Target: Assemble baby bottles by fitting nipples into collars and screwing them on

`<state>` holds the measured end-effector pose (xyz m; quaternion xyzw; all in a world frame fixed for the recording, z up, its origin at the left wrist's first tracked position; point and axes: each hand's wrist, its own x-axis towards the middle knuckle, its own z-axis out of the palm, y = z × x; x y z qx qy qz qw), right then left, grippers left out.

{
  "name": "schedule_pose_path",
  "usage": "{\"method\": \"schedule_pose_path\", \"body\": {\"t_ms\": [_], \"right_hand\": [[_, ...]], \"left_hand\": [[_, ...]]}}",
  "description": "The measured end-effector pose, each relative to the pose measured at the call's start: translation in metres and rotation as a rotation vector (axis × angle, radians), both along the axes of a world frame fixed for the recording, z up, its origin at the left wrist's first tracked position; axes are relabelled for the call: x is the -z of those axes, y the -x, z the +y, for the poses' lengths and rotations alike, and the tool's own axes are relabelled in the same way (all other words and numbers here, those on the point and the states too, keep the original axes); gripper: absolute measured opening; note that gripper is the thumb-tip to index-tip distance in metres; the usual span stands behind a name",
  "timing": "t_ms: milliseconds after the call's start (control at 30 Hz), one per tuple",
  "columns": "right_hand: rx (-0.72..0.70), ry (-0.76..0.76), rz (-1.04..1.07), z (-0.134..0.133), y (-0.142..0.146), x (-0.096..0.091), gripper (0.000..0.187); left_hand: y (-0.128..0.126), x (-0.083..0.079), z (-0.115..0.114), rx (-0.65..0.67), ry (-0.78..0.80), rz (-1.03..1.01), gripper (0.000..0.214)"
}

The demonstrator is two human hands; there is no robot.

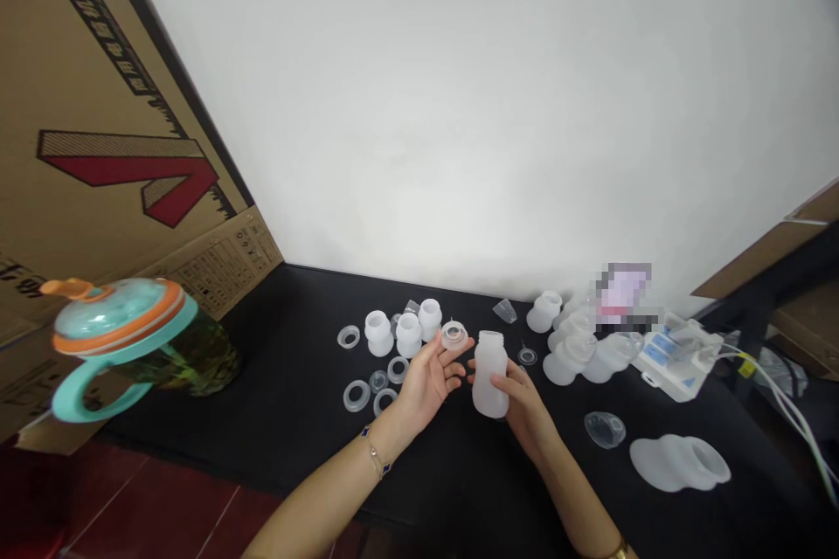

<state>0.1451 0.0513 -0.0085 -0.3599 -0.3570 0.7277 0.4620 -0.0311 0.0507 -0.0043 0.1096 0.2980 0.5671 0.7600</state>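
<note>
One white bottle (490, 380) points mouth-up, its long axis nearly upright, in the right hand (519, 397), fingers curled round it; beside, the left hand (427, 380), half open, holds a ring-shaped cap (454, 334).

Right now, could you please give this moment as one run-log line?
left hand: holds round translucent piece | right hand: grips uncapped bottle | black table: loose rings at left

Clock centred on bottle (490, 393) in right hand (521, 402); 12 away from wearer. Left hand (426, 384) at 9, collar (454, 336) at its fingertips. Jars (378, 335) at 10; loose rings (356, 396) at 9, beyond hand. Bottle group (567, 360) at 3, case (678, 376) farther. Cap (605, 430), then lying bottle (675, 465), at 4. Jug (163, 341) far 9. Wall (485, 122) at 12.
</note>
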Motion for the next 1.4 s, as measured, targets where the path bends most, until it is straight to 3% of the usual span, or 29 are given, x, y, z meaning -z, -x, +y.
{"method": "schedule_pose_path", "body": {"t_ms": [233, 467, 833, 1400], "right_hand": [[-0.021, 0.002, -0.03, -0.001, 0.002, -0.003, 0.048], [-0.045, -0.048, -0.079, -0.003, 0.007, -0.004, 0.049], [-0.152, -0.162, -0.171, 0.0, 0.006, 0.006, 0.053], [-0.193, -0.221, -0.248, -0.001, 0.004, 0.0, 0.047]], "left_hand": [[0.004, 0.0, -0.001, -0.004, -0.088, 0.033, 0.027], [0.002, -0.003, -0.003, -0.019, -0.23, 0.208, 0.035], [0.003, 0.004, -0.001, 0.008, -0.225, 0.244, 0.041], [0.001, 0.007, -0.001, 0.027, -0.215, 0.248, 0.046]]}}
